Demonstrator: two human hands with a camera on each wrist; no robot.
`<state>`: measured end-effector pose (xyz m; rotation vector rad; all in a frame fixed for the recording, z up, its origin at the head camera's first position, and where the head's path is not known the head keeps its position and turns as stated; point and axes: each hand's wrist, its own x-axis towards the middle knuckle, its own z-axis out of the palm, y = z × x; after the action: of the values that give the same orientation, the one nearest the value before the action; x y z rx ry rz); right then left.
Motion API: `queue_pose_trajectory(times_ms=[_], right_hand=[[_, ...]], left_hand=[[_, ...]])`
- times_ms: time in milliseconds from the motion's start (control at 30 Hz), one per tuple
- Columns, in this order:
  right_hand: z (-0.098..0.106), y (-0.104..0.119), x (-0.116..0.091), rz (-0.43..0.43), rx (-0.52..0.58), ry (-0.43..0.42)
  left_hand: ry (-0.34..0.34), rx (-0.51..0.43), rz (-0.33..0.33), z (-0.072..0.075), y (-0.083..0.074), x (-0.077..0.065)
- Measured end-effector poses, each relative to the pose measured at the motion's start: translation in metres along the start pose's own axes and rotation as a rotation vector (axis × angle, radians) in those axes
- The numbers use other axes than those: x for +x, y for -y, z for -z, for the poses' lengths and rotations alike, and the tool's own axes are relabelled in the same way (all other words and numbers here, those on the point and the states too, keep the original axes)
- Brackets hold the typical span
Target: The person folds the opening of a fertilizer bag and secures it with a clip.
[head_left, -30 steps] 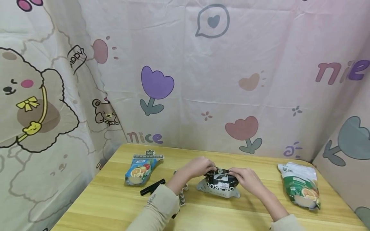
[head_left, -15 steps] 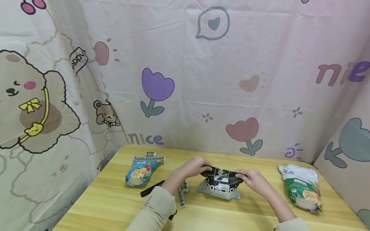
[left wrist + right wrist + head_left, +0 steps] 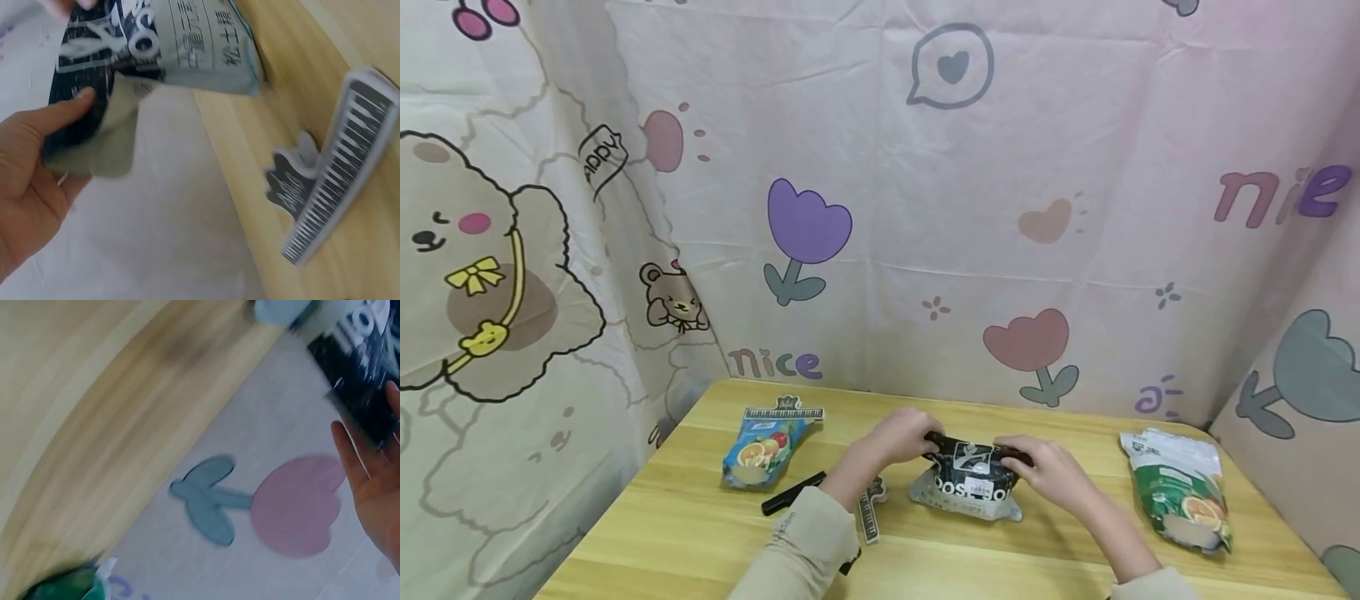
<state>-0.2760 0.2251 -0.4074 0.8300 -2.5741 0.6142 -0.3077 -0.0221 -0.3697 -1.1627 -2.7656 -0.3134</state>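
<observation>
In the head view a black-and-white soil bag (image 3: 973, 492) stands on the table between my hands. My left hand (image 3: 904, 437) pinches its left top corner. On the opposite corner, the right hand (image 3: 1037, 467) grips the black edge between thumb and fingers. The left wrist view shows the thumb of the left hand (image 3: 37, 156) pressing the black top, with a paler flap of the bag (image 3: 115, 134) hanging below. Only part of the right hand (image 3: 375, 494) shows in the right wrist view, at the bag's dark corner. A piano-key bag clip (image 3: 869, 510) lies beside the left forearm.
A blue fruit-print bag (image 3: 762, 454), closed with another piano-key clip (image 3: 784, 413), lies at the left. Near it is a black stick-like piece (image 3: 792, 493), partly behind the sleeve. A green-and-white bag (image 3: 1183, 496) lies at the right. A printed curtain (image 3: 880, 208) hangs behind the table.
My hands first drew apart, spreading the top of the soil bag. Since then the right hand has shifted slightly left, and black edges show above the fingers. The other bags stay put.
</observation>
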Motion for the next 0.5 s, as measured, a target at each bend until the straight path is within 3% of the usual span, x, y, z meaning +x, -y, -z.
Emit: queue_pose_trajectory(times_ms=[100, 200, 333, 500], right_hand=[[-0.011, 0.012, 0.009, 0.059, -0.037, -0.008], [-0.022, 0.021, 0.018, 0.12, -0.094, -0.033], [-0.031, 0.026, 0.024, 0.134, -0.166, -0.102], [-0.031, 0.024, 0.025, 0.138, -0.15, -0.121]], left_hand=[[0.007, 0.172, -0.012, -0.003, -0.012, 0.007], [-0.021, 0.263, -0.022, -0.009, -0.02, 0.012], [-0.052, 0.279, 0.013, -0.015, -0.023, 0.013], [-0.08, 0.231, 0.009, -0.015, -0.02, 0.011]])
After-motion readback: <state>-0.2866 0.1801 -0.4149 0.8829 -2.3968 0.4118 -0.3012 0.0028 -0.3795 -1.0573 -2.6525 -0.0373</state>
